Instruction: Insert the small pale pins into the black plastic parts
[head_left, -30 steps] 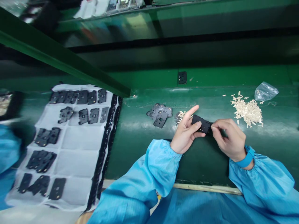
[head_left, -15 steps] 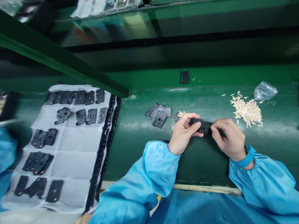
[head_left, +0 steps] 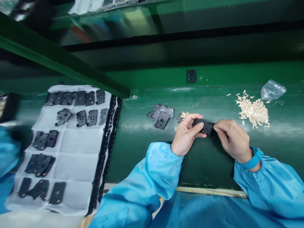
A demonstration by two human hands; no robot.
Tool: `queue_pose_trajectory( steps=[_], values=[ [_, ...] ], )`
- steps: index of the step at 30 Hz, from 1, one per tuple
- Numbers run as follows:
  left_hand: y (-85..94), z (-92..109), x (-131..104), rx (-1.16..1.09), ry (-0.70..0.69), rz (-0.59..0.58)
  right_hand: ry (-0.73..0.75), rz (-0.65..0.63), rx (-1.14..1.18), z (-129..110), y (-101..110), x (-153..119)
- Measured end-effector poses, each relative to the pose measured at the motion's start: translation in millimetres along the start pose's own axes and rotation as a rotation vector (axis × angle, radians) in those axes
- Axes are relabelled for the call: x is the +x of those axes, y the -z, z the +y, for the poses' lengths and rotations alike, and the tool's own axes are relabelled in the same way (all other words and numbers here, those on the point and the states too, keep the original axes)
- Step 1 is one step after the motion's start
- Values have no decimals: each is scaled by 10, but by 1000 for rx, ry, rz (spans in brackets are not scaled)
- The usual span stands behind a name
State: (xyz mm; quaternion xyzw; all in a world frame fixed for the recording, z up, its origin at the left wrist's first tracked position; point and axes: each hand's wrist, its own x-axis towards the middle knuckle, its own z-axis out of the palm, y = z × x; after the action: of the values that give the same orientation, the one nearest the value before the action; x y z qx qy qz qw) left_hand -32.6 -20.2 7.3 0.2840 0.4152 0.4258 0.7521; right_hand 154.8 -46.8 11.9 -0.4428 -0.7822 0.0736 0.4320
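Observation:
My left hand (head_left: pixel 187 133) is closed around a flat black plastic part (head_left: pixel 207 128), thumb on top, holding it above the green bench. At the part's right edge, the thumb and forefinger of my right hand (head_left: pixel 234 137) are pinched together. Whatever is between those fingertips is too small to make out. Just behind my left hand lies a small heap of dark and cream-coloured bits (head_left: pixel 182 116), partly hidden by the hand. Further left is a loose pile of black plates (head_left: pixel 161 114). Off to the right spreads a pile of small cream-coloured pieces (head_left: pixel 254 111).
A white compartment tray (head_left: pixel 76 142) on the left holds several black parts in its cells. A clear plastic bag (head_left: pixel 273 90) lies behind the cream pile. One black plate (head_left: pixel 192 76) sits at the back. A green post (head_left: pixel 71 60) slants across the upper left. A blue sleeve (head_left: pixel 8 155) shows at the left edge.
The view has shifted slightly. My left hand keeps its hold on the black part, and my right fingertips stay pinched at its right edge, with the right hand turned a little.

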Motion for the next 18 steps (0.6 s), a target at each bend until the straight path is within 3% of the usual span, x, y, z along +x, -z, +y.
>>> queue_pose_trajectory(
  steps=[8,11,18],
  values=[
    [-19,10,4,-68,-45,23,-1,0,157,-29,35,22],
    [-47,17,-19,-101,-30,-12,-27,75,138,-44,45,29],
    [-133,-89,-75,-158,-20,-50,96,32,14,-53,-35,-15]
  ],
)
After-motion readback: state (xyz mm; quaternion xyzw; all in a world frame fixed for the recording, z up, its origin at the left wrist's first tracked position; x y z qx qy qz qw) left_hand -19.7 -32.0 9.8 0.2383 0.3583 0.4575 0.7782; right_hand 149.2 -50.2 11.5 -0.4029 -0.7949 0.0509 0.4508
